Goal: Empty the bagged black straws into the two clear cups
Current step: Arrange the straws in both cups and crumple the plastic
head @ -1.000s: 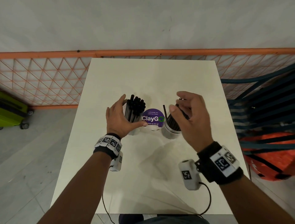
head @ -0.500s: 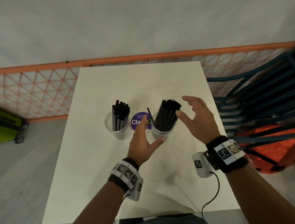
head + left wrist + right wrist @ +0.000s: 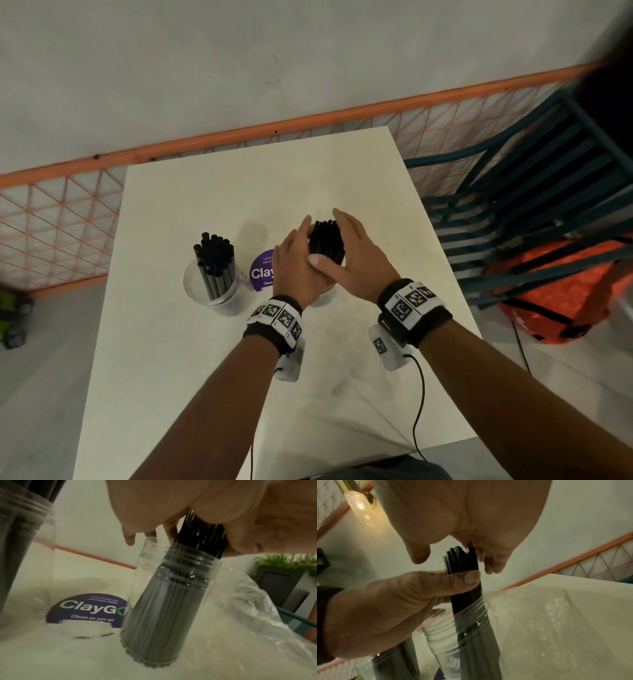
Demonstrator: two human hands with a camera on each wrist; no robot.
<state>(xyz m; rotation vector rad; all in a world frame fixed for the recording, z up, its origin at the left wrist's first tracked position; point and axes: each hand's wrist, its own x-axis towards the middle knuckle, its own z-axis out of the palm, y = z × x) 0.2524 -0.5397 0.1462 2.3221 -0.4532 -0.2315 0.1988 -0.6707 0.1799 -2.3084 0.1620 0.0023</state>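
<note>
Two clear cups stand on the white table (image 3: 212, 394). The left cup (image 3: 214, 291) holds a bunch of black straws (image 3: 214, 251) and nobody touches it. The right cup (image 3: 173, 601) is hidden behind my hands in the head view; its black straws (image 3: 325, 240) stick up between them. My left hand (image 3: 294, 263) grips this bundle just above the rim, thumb (image 3: 464, 578) across the straws. My right hand (image 3: 363, 253) lies against the bundle's right side with straight fingers (image 3: 489, 563). The clear plastic bag (image 3: 257, 601) lies crumpled beside the right cup.
A purple round ClayGo sticker (image 3: 262, 274) sits on the table between the cups. An orange mesh fence (image 3: 51, 219) runs behind the table. Dark blue slatted chairs (image 3: 513, 219) and an orange bag (image 3: 561, 291) stand to the right.
My left hand has moved up from in front of the cups onto the right cup's straws. My right hand has come in against them, and the fanned bundle is drawn together.
</note>
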